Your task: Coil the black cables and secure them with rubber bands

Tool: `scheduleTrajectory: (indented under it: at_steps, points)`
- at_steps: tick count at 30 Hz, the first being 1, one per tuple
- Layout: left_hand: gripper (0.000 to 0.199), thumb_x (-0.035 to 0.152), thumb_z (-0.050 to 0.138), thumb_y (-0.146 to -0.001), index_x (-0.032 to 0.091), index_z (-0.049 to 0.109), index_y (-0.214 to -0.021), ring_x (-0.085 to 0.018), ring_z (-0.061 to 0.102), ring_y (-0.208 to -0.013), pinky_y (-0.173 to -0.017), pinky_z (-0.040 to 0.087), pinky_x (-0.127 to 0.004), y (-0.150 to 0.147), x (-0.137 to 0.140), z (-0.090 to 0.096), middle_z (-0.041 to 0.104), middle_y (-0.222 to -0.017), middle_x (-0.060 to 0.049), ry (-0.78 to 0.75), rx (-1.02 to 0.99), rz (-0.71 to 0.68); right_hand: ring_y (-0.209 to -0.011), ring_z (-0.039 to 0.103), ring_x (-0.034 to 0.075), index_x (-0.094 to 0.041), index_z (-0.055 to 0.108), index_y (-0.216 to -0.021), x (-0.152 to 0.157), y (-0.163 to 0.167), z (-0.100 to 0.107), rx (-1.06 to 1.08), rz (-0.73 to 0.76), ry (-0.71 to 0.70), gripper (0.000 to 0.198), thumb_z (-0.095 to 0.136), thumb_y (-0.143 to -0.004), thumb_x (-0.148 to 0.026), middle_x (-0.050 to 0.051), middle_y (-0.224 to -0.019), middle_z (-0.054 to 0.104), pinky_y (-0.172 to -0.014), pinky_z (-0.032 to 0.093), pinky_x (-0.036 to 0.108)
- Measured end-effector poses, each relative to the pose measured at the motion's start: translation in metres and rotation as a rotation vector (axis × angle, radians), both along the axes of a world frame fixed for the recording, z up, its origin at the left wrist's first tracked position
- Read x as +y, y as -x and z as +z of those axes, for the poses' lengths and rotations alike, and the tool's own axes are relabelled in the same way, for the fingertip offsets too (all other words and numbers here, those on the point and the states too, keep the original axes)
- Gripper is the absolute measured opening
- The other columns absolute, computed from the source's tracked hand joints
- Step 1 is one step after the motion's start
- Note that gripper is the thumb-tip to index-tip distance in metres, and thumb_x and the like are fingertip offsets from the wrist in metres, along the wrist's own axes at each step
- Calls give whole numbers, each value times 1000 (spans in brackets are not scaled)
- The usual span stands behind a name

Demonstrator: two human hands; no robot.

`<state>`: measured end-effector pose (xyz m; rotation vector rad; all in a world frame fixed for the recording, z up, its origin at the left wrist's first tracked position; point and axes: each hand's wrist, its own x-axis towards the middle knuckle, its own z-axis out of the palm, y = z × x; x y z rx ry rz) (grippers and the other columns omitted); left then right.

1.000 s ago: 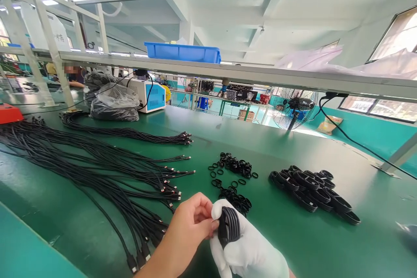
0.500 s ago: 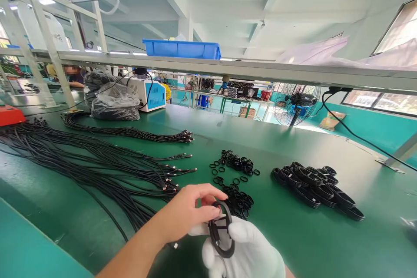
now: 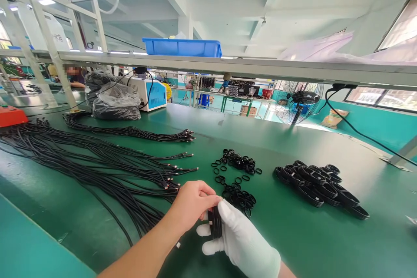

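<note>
A coiled black cable (image 3: 215, 222) is between my two hands, seen edge-on. My right hand (image 3: 239, 236), in a white glove, grips the coil, its thumb on top and lower fingers spread below. My bare left hand (image 3: 194, 204) pinches the coil's upper edge, fingertips partly hidden behind it. Just beyond my hands lie small black rings (image 3: 239, 195) in a loose pile, with a second pile of rings (image 3: 239, 161) behind. Long black cables (image 3: 107, 169) with metal plugs stretch over the table to the left. Several finished-looking cable coils (image 3: 319, 184) are stacked at the right.
The green table (image 3: 260, 139) spans the view under a shelf (image 3: 254, 64) bearing a blue tray (image 3: 182, 47). At the back left stand a plastic-wrapped bundle (image 3: 117, 102) and a white-and-blue machine (image 3: 151, 94). A fan (image 3: 298, 100) is beyond the table. A red object (image 3: 13, 116) sits far left.
The cable coil has turned from showing its open loop to edge-on. My right hand has tilted and its thumb has moved up beside my left fingertips.
</note>
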<state>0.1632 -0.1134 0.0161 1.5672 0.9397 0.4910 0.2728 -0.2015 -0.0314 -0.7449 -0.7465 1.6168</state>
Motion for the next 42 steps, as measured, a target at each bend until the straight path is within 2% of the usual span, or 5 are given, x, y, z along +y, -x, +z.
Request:
scheduleTrajectory:
  at_steps: [8, 17, 25, 33, 42]
  points:
    - [27, 42, 49, -80, 16, 54, -76, -6, 40, -40, -42, 30, -19, 14, -8, -1, 58, -60, 3, -40, -23, 31, -86, 56, 17, -14, 53, -107, -3, -4, 14, 104, 53, 32, 37, 66, -75, -27, 6, -98, 51, -71, 46, 30]
    - [21, 33, 60, -69, 16, 49, -63, -5, 31, -45, -44, 21, -19, 15, -20, -6, 44, -49, 8, 154, -107, -46, -89, 55, 15, -15, 54, -99, -3, -1, 16, 10, 48, 30, 34, 71, -72, -28, 4, -95, 53, -74, 46, 30]
    - [20, 33, 56, -74, 17, 48, -67, -9, 42, -54, -54, 35, -22, 21, -20, -9, 47, -57, 5, 163, -154, -146, -82, 56, 15, -12, 53, -96, -4, -1, 20, -87, 53, 60, 44, 76, -65, -33, 5, -85, 56, -68, 49, 30]
    - [26, 10, 45, -73, 23, 59, -91, -14, 54, -71, -67, 43, -25, 23, -28, -11, 57, -84, 0, -498, 47, 45, -81, 58, 14, -15, 55, -100, -3, 3, 20, -129, 71, 58, 49, 79, -59, -27, 5, -96, 56, -64, 49, 26]
    - [27, 5, 42, -72, 21, 64, -77, -15, 58, -66, -61, 47, -24, 20, -33, -24, 60, -73, -1, -695, 17, 187, -83, 62, 18, -14, 57, -107, -2, 5, 11, -87, 120, 19, 56, 79, -56, -22, 8, -102, 60, -67, 51, 29]
